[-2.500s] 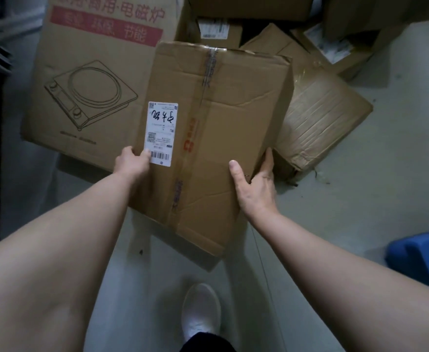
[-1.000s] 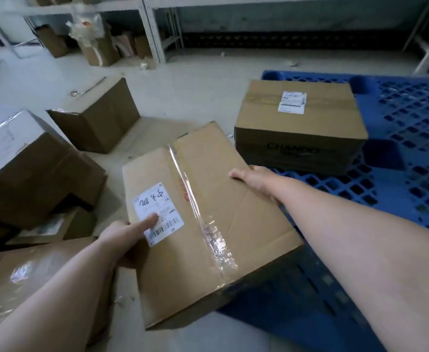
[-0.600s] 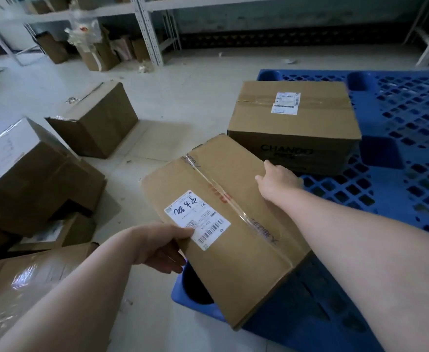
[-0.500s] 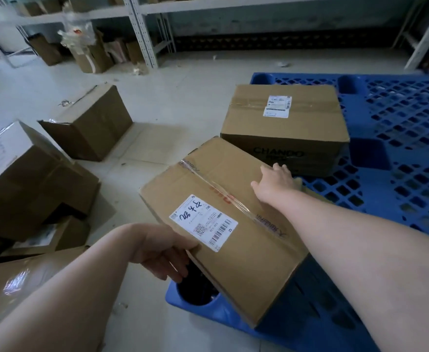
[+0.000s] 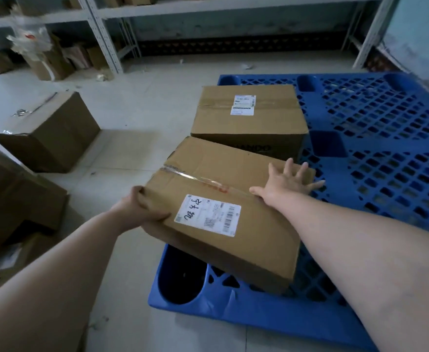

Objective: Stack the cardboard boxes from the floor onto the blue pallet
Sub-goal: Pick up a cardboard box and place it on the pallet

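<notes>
A flat cardboard box (image 5: 218, 179) with a white shipping label and clear tape lies tilted over the near left part of the blue pallet (image 5: 376, 153). My left hand (image 5: 142, 207) grips its left edge, thumb on top and fingers underneath. My right hand (image 5: 287, 181) lies flat with spread fingers on the box's far right corner. Just behind it on the pallet stands a larger taped cardboard box (image 5: 249, 123) with a label on top.
Several cardboard boxes sit on the floor to the left, one upright (image 5: 48, 133) and darker ones (image 5: 13, 199) nearer me. Metal shelving (image 5: 107, 39) with more boxes runs along the back wall. The pallet's right side is bare grid.
I turned from the pile to the pallet carrying the box. It has dropped lower over the pallet's near left corner, and my right hand has flattened on its top.
</notes>
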